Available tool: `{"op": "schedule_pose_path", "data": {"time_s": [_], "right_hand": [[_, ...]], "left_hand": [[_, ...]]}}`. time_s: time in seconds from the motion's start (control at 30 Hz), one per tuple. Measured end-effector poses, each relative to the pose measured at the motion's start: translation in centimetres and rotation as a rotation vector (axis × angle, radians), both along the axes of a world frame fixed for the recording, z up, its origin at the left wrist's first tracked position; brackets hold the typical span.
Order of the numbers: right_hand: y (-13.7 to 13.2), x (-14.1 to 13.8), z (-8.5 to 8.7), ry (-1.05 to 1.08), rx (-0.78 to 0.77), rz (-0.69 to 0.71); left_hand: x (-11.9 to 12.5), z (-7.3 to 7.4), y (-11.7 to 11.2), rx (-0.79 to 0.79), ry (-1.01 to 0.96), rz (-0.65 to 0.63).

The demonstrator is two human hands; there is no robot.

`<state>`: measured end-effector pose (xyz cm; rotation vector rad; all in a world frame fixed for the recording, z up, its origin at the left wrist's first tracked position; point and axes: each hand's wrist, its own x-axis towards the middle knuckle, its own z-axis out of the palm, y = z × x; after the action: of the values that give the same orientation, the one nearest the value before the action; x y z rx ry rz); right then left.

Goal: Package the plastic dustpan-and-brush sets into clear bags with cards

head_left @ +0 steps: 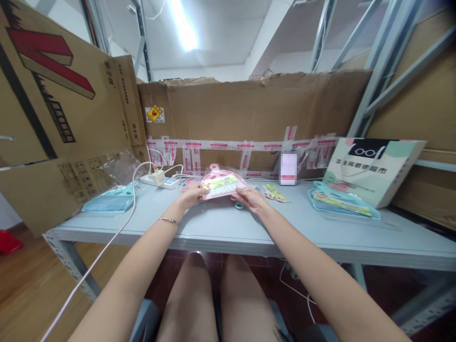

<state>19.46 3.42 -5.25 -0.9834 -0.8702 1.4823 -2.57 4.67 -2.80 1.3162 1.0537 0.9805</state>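
Observation:
Just above the desk I hold a pink dustpan by both sides, with a white-bristled brush and a printed green-and-yellow card in it. My left hand grips its left edge, closed. At the opposite edge my right hand is closed as well, fingers and thumb pinching the rim. More pink plastic shows behind my left hand, partly hidden. Below the dustpan, near my right fingers, lies a small teal ring-shaped thing. Loose printed cards rest to the right of my right hand.
A light-blue dustpan set lies at the left, another blue dustpan at the right beside a printed box. A phone leans at the back. The power strip has a white cable crossing the desk edge. Cardboard walls the back.

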Motion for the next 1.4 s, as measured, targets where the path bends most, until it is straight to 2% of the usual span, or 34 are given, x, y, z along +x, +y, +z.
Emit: {"op": "schedule_pose_path", "data": {"time_s": [0.1,0.33,0.47,0.67,0.83,0.93,1.07,1.13,1.23,1.4], "right_hand": [[-0.4,0.1,0.3,-0.004,0.026,0.029],[-2.1,0.2,1.8,0.04,0.134,0.112],[-2.6,0.1,2.1,0.06,0.145,0.148],[-2.8,0.0,2.0,0.061,0.136,0.186],[-3.5,-0.3,2.2,0.071,0.138,0.263],[-3.3,-0.4,2.0,0.069,0.124,0.219],[-2.4,-0.4,1.4,0.05,0.107,0.123],[-2.2,-0.4,1.3,0.031,0.106,0.096],[-2.1,-0.5,1.2,-0.004,0.116,0.079],[-2.4,-0.7,1.2,-0.061,0.139,0.082]], "left_hand": [[-0.1,-0.1,0.2,0.019,0.018,0.018],[-0.5,0.7,-0.4,0.084,-0.011,0.026],[-0.6,1.0,-0.8,0.092,-0.002,0.023],[-0.8,1.3,-2.8,0.098,0.019,0.021],[-1.2,0.9,-4.2,0.127,0.024,0.06],[-1.2,0.8,-4.5,0.131,0.004,0.055],[-1.1,0.9,-4.9,0.141,-0.079,-0.062],[-1.1,1.0,-5.0,0.159,-0.115,-0.079],[-1.0,0.7,-4.6,0.171,-0.141,-0.017],[-0.7,-0.1,-3.5,0.151,-0.13,0.187]]}}
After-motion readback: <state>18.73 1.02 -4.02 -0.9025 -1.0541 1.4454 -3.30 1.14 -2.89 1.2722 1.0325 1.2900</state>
